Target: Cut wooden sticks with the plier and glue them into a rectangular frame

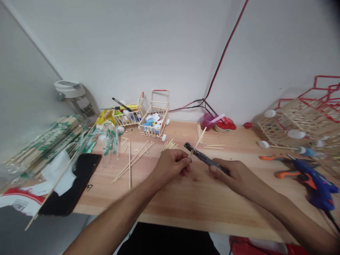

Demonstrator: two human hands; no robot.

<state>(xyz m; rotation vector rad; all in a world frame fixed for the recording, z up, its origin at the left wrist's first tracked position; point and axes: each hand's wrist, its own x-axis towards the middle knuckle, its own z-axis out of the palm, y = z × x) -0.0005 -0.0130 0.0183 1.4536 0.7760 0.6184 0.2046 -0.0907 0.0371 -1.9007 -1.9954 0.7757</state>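
Note:
My left hand [174, 163] is closed in a pinch around a thin wooden stick [200, 137], which tilts up to the right. In my right hand [233, 173] is a pair of black pliers [203, 157], its head pointing up-left. The pliers' head lies across the stick, just above my left fingertips; whether the jaws bite into it I cannot tell. Just beyond my left hand lies a bundle of short cut sticks [170, 145]. Longer sticks [130, 164] lie crossed on the wood to its left.
Two small stick-built carts [159, 122] stand at the back, holding bottle caps and tools. Packaged sticks [50, 141] and a bottle [77, 99] are left. At right are a blue glue gun [316, 184], orange-handled pliers [288, 174] and stacked carts [300, 117]. Red bowl [225, 125] behind.

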